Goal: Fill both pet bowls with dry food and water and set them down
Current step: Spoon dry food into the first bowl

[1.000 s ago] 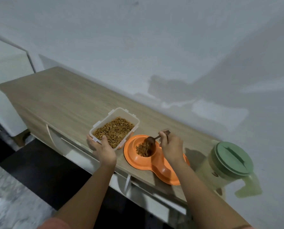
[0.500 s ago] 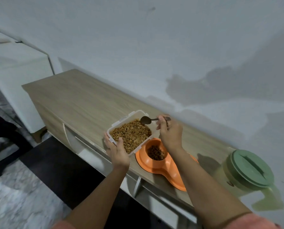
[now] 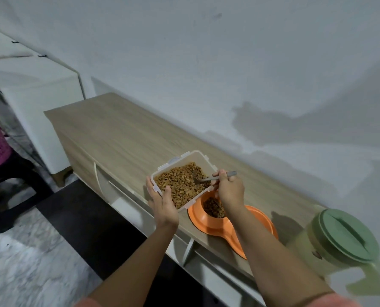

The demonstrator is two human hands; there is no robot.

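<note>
head view: left hand point(image 3: 162, 203) gripping the near corner of the kibble container point(image 3: 182, 181), likely steadying it against digging. right hand point(image 3: 230, 188) pinching the spoon point(image 3: 213, 178), tip buried in the kibble. orange double bowl point(image 3: 217, 224) just below that grip, one well part-filled. no readable writing.
</note>
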